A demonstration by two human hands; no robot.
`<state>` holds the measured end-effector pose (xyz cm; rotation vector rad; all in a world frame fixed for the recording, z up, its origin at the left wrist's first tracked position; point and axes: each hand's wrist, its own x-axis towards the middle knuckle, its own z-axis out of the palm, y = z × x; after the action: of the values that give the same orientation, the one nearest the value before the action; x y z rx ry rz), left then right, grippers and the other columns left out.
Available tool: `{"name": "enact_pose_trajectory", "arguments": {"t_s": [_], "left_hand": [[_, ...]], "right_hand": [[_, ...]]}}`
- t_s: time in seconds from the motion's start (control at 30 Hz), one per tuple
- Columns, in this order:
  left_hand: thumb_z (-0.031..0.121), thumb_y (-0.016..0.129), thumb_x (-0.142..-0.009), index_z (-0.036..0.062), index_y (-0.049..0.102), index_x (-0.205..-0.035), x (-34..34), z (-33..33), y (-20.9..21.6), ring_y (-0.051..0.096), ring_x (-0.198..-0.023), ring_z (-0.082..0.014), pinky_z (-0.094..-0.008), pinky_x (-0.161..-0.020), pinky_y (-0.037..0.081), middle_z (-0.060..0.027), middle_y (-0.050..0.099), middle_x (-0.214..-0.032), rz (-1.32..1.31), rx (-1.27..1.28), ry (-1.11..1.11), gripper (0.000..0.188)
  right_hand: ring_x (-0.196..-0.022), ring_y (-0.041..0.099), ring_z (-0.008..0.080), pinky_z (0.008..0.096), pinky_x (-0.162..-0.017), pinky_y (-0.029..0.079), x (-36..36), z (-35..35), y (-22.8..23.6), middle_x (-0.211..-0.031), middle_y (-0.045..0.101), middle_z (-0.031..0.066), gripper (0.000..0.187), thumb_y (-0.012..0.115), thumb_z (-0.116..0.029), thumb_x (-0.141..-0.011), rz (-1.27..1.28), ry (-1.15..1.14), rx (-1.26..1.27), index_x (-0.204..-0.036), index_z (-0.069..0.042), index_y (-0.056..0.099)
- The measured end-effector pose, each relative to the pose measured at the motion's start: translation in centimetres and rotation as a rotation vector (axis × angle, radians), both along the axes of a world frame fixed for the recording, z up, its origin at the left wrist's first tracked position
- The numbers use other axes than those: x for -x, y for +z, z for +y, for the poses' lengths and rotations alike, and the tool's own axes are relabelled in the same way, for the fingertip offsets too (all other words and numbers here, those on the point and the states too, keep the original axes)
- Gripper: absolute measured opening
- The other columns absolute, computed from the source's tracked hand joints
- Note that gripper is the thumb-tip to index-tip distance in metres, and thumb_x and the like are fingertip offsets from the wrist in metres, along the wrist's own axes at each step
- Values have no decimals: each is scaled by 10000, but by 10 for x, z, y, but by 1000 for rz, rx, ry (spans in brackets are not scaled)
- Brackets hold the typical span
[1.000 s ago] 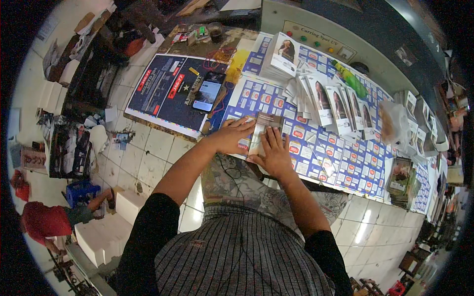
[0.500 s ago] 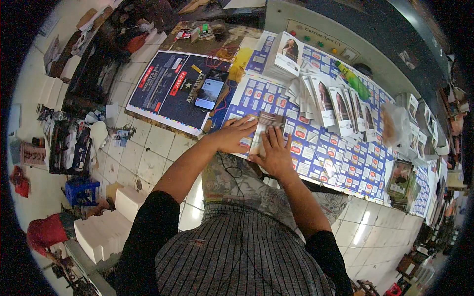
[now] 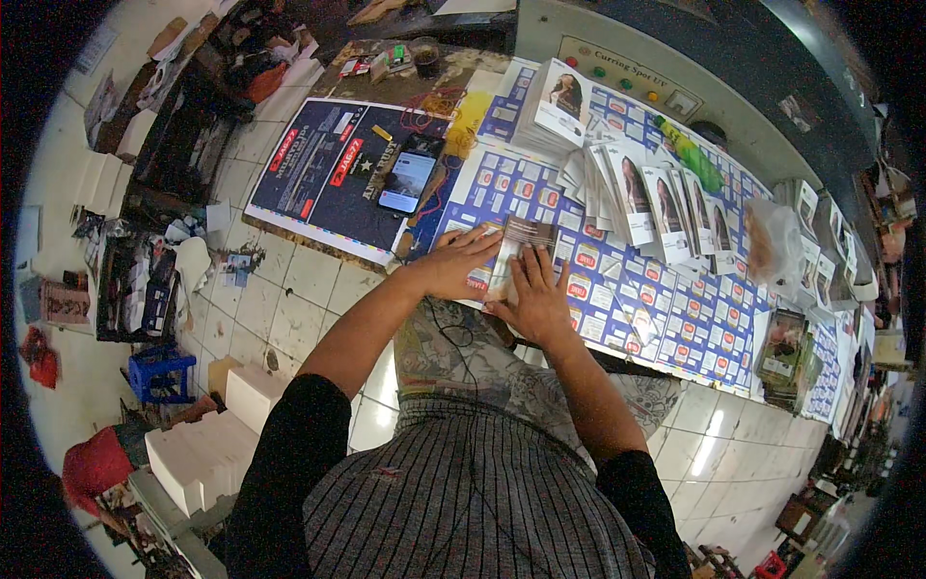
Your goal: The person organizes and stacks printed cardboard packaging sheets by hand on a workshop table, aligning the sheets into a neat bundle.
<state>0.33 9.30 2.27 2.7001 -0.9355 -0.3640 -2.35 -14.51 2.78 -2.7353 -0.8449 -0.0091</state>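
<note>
My left hand (image 3: 455, 266) lies flat at the near edge of the table, its stretched fingers reaching the left side of a small brown and white printed piece of card (image 3: 531, 234). On the right part of that card rests my right hand (image 3: 536, 297), palm down with its fingers apart. Both hands are open and press from above; neither is wrapped round anything. My palms and fingers hide much of the card. Beneath it spreads a blue printed sheet (image 3: 617, 289) covered in small repeated label pictures.
Beyond my hands stand a stack of white printed cartons (image 3: 558, 106) and a fanned row of similar cartons (image 3: 632, 198). A green bottle (image 3: 690, 154) lies behind them. Left are a phone (image 3: 409, 181) and a dark poster (image 3: 323, 159). A person's red garment (image 3: 95, 468) shows at lower left.
My hands and the card keep the same place. At the lower left, the person in red has shifted slightly to the right.
</note>
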Motion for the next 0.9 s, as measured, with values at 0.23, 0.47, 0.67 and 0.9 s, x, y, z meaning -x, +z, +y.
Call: {"name": "enact_pose_trajectory", "arguments": {"t_s": [0.23, 0.47, 0.67, 0.9], "left_hand": [[603, 692, -813, 54, 201, -1572, 0, -1, 2, 98, -1538, -324, -531, -1175, 175, -127, 152, -1661, 42, 1, 13, 1057], [562, 660, -862, 65, 187, -1580, 3, -3, 0, 76, -1541, -329, -547, -1184, 142, -128, 120, -1667, 27, 11, 2, 993], [533, 656, -879, 64, 184, -1581, 6, 1, -4, 81, -1540, -332, -557, -1181, 135, -125, 98, -1671, 7, 23, 1, 967], [459, 653, -891, 68, 168, -1584, 7, -5, 3, 87, -1540, -327, -579, -1171, 129, -135, 106, -1669, 45, -10, 2, 931]], "right_hand": [[-1505, 192, 354, 705, -1129, 131, -1, 2, 2, -1572, 330, 191, 888, 615, -691, -803, -5, -2, 0, -1394, -33, 531], [-1502, 195, 357, 721, -1117, 134, -1, 0, 4, -1573, 325, 189, 903, 589, -715, -810, 22, -13, -3, -1396, -30, 525], [-1499, 201, 368, 700, -1130, 147, -2, 5, 13, -1593, 288, 191, 879, 605, -657, -838, 58, 9, 15, -1442, -32, 471], [-1486, 210, 414, 613, -1171, 176, -20, -13, -2, -1600, 235, 240, 801, 641, -464, -884, 31, -167, -173, -1495, -32, 358]]}}
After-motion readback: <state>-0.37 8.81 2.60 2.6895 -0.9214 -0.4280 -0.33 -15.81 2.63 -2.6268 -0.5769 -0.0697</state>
